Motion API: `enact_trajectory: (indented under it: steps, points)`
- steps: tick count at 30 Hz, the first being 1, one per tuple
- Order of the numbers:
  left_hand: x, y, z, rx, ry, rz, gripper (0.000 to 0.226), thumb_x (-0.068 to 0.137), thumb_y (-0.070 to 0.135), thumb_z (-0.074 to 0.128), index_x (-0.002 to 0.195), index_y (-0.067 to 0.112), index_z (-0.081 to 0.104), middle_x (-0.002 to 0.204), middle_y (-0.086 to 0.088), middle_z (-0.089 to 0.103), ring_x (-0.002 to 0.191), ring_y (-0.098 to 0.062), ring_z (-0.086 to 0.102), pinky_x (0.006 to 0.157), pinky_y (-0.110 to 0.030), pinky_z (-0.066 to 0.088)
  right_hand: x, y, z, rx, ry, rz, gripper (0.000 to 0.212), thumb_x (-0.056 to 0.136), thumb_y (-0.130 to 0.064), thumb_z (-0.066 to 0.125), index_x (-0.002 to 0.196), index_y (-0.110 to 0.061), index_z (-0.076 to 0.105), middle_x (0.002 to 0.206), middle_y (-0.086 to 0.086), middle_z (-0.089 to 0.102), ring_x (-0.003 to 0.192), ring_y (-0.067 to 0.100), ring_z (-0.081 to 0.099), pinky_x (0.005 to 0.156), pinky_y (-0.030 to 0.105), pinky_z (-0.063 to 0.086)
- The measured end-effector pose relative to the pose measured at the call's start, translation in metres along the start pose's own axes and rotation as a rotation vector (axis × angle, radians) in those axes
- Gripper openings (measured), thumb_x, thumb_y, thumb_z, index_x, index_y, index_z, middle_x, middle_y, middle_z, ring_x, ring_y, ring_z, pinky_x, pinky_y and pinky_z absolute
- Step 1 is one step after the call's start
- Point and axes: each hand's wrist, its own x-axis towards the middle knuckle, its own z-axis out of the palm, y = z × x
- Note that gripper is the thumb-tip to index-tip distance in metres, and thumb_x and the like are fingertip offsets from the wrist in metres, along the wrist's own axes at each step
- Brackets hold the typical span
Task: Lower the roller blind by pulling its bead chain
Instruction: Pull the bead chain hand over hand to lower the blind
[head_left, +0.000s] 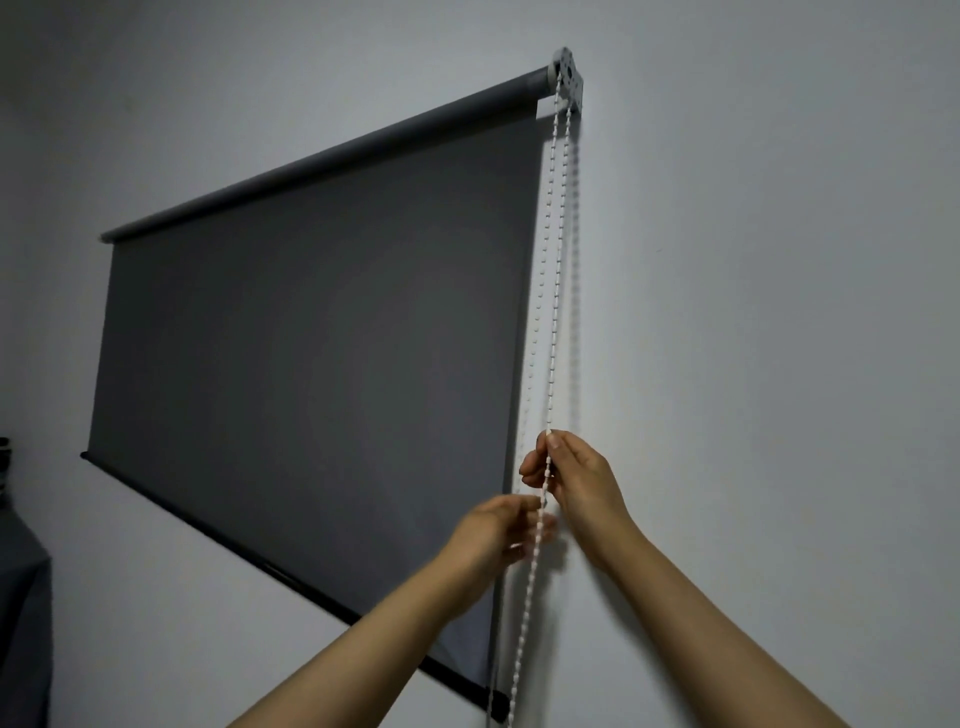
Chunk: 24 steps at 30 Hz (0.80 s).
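Note:
A dark grey roller blind (311, 353) hangs on a pale wall, its fabric rolled far down to a black bottom bar (291, 577). A white bead chain (556, 270) drops in two strands from the bracket (569, 78) at the blind's top right corner. My right hand (571, 478) is pinched on the front strand, thumb and fingers closed around it. My left hand (498, 535) sits just below and to the left, blurred, fingers curled at the same strand. The chain continues down past both wrists and out of the frame.
The pale wall (753, 312) fills the right side. A dark grey object (21, 597) stands at the left edge, with a small dark item (4, 462) above it.

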Motion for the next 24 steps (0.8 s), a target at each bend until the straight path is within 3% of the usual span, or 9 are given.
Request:
enact_trajectory:
  steps: [3,7,10,12,16,19,24]
  points:
    - [0.005,0.014,-0.001,-0.030,0.039,0.093,0.030,0.095,0.015,0.037,0.094,0.012,0.067,0.081,-0.001,0.069,0.075,-0.014,0.063,0.071,-0.023,0.049,-0.004,0.006,-0.004,-0.034,-0.003,-0.013,0.034,0.096,-0.022,0.040,0.068,-0.017,0.058,0.067,0.005,0.062,0.064,0.017,0.055,0.058,0.024,0.048]
    - [0.011,0.033,0.004,-0.059,0.022,0.159,0.032,0.095,0.012,0.035,0.105,0.003,0.064,0.068,-0.001,0.067,0.062,-0.011,0.064,0.063,-0.026,0.053,-0.011,0.015,-0.003,-0.139,-0.053,-0.021,0.034,0.096,-0.020,0.040,0.068,-0.015,0.058,0.065,0.004,0.062,0.067,0.018,0.058,0.073,0.037,0.051]
    - [0.013,0.047,0.008,-0.045,0.043,0.177,0.030,0.096,0.015,0.036,0.105,0.006,0.063,0.091,-0.005,0.073,0.081,-0.014,0.070,0.074,-0.026,0.054,-0.029,0.033,0.000,-0.189,-0.089,0.065,0.034,0.096,-0.018,0.042,0.066,-0.019,0.058,0.060,-0.003,0.065,0.061,0.013,0.061,0.070,0.034,0.052]
    - [0.015,0.055,0.012,-0.044,0.054,0.181,0.029,0.096,0.016,0.037,0.102,0.008,0.064,0.093,-0.006,0.073,0.085,-0.016,0.070,0.078,-0.025,0.052,-0.040,0.046,0.000,-0.248,-0.123,0.118,0.035,0.096,-0.017,0.041,0.066,-0.019,0.057,0.061,-0.003,0.064,0.060,0.014,0.060,0.070,0.034,0.051]
    - [0.019,0.065,0.017,-0.030,0.056,0.176,0.027,0.096,0.016,0.036,0.094,0.009,0.062,0.070,-0.001,0.071,0.063,-0.013,0.066,0.063,-0.022,0.049,-0.052,0.055,0.002,-0.264,-0.182,0.201,0.033,0.096,-0.015,0.040,0.068,-0.016,0.057,0.053,-0.006,0.065,0.057,0.010,0.059,0.070,0.035,0.051]
    - [0.019,0.061,0.017,0.063,0.057,0.240,0.031,0.099,0.018,0.032,0.083,0.013,0.059,0.050,0.009,0.054,0.043,-0.006,0.046,0.049,-0.019,0.036,-0.050,0.054,0.001,-0.276,-0.211,0.204,0.032,0.096,-0.016,0.040,0.070,-0.016,0.058,0.053,-0.007,0.065,0.059,0.011,0.059,0.072,0.035,0.050]
    - [0.011,0.052,0.017,0.126,0.048,0.411,0.032,0.099,0.022,0.030,0.072,0.018,0.046,0.043,0.014,0.035,0.041,-0.003,0.027,0.044,-0.015,0.026,-0.036,0.050,-0.001,-0.065,-0.200,0.329,0.028,0.093,-0.012,0.041,0.077,-0.010,0.065,0.064,0.000,0.072,0.068,0.017,0.067,0.072,0.030,0.054]
